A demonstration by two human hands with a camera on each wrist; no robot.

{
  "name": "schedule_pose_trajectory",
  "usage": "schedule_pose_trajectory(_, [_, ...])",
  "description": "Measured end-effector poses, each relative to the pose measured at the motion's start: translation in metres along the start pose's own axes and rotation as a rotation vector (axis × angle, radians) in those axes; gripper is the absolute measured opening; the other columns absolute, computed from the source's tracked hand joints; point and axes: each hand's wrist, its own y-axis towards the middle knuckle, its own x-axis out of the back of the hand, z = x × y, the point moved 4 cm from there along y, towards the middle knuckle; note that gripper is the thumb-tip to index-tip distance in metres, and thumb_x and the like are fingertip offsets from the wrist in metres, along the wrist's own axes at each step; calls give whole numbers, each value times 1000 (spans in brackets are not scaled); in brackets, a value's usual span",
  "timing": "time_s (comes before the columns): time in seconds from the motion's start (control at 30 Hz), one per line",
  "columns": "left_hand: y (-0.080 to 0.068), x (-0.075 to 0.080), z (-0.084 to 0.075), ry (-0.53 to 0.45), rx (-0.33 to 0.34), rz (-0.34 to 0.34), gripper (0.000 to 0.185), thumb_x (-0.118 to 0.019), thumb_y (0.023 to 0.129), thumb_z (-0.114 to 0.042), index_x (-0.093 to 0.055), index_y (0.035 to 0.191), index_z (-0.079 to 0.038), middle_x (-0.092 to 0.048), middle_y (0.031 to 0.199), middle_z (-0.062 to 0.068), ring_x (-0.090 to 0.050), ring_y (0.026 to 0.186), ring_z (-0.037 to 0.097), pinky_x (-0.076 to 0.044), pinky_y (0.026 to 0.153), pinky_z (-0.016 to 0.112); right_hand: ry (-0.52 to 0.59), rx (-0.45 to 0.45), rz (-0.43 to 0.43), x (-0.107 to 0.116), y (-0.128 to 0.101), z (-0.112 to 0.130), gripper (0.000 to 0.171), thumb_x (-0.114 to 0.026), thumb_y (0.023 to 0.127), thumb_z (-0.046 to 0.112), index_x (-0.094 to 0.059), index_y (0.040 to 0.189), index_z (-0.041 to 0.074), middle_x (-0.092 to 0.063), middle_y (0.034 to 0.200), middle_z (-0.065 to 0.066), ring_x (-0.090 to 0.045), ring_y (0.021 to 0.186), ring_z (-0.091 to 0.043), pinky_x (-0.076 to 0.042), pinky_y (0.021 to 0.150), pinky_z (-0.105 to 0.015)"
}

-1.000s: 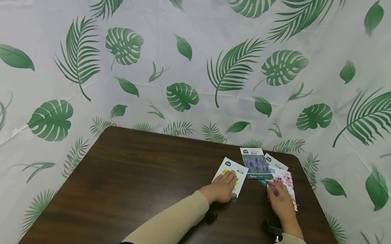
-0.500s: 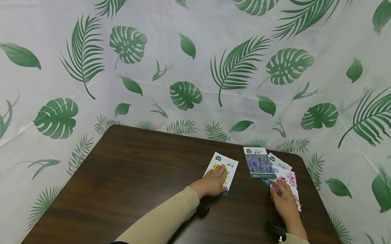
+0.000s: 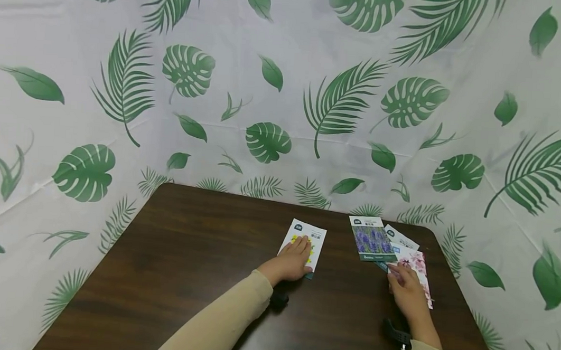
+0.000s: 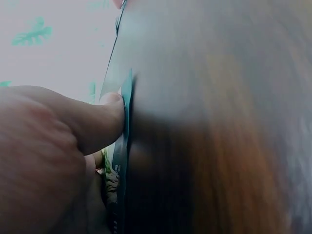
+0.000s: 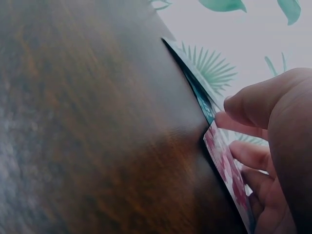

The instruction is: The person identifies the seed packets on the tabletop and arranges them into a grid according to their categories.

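My left hand [image 3: 291,262] lies with straight fingers on a flat seed packet [image 3: 316,235] printed with yellow flowers. In the left wrist view, the thumb [image 4: 111,114] rests at the packet's teal lower edge [image 4: 127,105]. At the right of the table, my right hand [image 3: 407,291] touches a pink-blossom seed packet [image 3: 420,262] with loosely bent fingers. The right wrist view shows its fingertips [image 5: 239,150] against the pink packet's face. A purple-flower seed packet [image 3: 373,240] overlaps this group, and another white-topped packet [image 3: 403,238] is partly hidden beneath.
The brown table [image 3: 201,234] has rounded far corners. Behind it hangs a white cloth [image 3: 232,14] with green leaf prints. A black strap [image 3: 398,334] is on the right wrist, and a dark device [image 3: 279,301] shows at the left wrist.
My left hand has slid the yellow-flower packet leftward across the table, away from the other packets. My right hand stays on the pink-blossom packet.
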Motion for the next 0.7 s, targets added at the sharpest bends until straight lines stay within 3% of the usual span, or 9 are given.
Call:
schedule_pose_trajectory(0.13, [2,-4,11,-20,-8,-9,82,-56,114,-39,-14,176,-5,-2,186,12,-1,174,28,-11,142,50,22,3,0,1,-2,-1,42,-61,113,24,-65,148,1,-46,161,-30,-68,90,-9,-56,82,-25])
schedule_pose_trajectory(0.23, [6,-8,18,-37,-19,-12,82,-55,114,-39,-13,176,-5,1,186,12,2,174,28,-8,142,52,40,1,1,1,-2,-3,42,-61,113,24,-65,148,1,-45,162,-31,-65,86,-1,-55,75,-16])
schedule_pose_trajectory(0.7, [10,-6,44,-51,-1,-21,83,-58,113,-39,-15,176,-5,0,186,13,2,173,29,-7,142,52,82,-11,18,0,-1,-5,43,-59,114,24,-63,149,0,-42,162,-31,-63,87,3,-56,74,-13])
